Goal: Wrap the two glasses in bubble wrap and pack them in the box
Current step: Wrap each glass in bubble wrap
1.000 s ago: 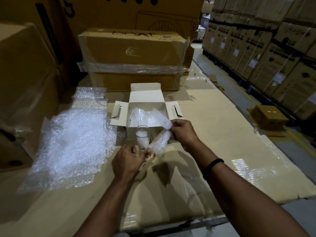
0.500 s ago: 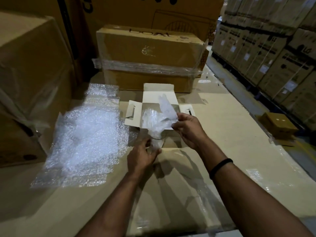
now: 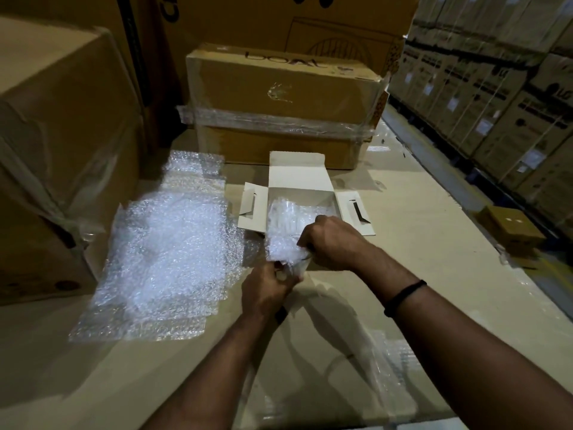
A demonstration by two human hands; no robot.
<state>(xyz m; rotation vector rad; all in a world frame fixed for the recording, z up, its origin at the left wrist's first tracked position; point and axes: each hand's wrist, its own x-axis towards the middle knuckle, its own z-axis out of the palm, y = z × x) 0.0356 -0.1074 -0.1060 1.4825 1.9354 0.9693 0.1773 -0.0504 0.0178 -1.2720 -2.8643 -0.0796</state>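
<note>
here, line by line:
left hand (image 3: 268, 288): fingers curled around the base of the glass (image 3: 296, 265), gripping it from below, just in front of the box.
right hand (image 3: 333, 243): closed over the bubble wrap (image 3: 283, 240), pressing it onto the glass's upper part.
white box (image 3: 297, 178): open on the cardboard surface (image 3: 403, 218), flaps spread; another wrapped bundle (image 3: 291, 211) lies inside.
bubble wrap sheet (image 3: 164, 252): flat, left of the box.
right wrist: black band (image 3: 403, 296).
</note>
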